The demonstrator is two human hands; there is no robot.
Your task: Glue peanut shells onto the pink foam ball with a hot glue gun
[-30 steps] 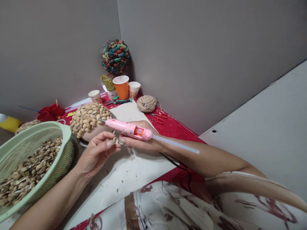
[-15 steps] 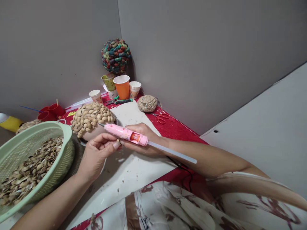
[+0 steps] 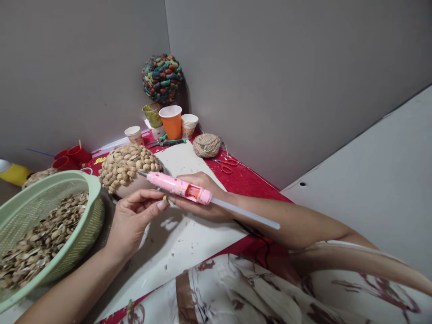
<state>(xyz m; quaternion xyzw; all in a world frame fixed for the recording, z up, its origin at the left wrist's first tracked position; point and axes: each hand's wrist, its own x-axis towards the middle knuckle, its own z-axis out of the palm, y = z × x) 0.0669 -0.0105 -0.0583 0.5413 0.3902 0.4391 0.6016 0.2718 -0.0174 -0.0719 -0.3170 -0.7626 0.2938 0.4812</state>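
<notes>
My right hand (image 3: 199,191) is closed around a pink hot glue gun (image 3: 168,182) with a clear glue stick (image 3: 248,213) poking out of its back. The nozzle points left, over a round ball (image 3: 130,166) covered on top with peanut shells; its lower side shows a bare, pale surface. My left hand (image 3: 138,213) pinches a small piece of peanut shell (image 3: 165,198) between thumb and forefinger, just below the gun. Whether the nozzle touches the shells, I cannot tell.
A green basket (image 3: 94,189) of shells stands at left. Behind are red cups (image 3: 79,155), an orange cup (image 3: 171,123), pliers (image 3: 172,142), a twine ball (image 3: 206,146), red scissors (image 3: 224,166) and a multicoloured ball (image 3: 163,78). White board (image 3: 182,243) with crumbs covers red cloth.
The glue gun has shifted very slightly, its back end a little up and to the right. My left hand still pinches the shell piece, almost unmoved.
</notes>
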